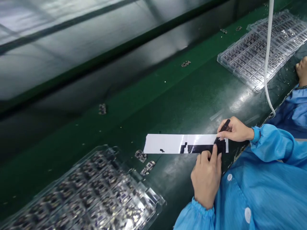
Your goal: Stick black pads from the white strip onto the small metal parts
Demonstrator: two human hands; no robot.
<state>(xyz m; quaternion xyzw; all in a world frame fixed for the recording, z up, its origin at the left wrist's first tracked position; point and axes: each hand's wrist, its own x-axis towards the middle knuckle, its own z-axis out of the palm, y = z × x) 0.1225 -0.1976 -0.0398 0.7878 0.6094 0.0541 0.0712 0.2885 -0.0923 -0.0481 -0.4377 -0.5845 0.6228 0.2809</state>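
A white strip with black adhesive pieces along its lower edge lies on the green bench. My right hand is closed around slim black tweezers, whose tip points down at the black pieces near the strip's right end. From below, my left hand reaches the strip's lower edge. Its index finger stretches out to touch the strip by the tweezer tip, while the other fingers are partly bent. A small dark scrap sits on the white part.
A clear tray of small electronic parts stands at lower left, and stacked trays at upper right. Loose parts lie beside the strip. A white cable hangs at right, near another person's hand.
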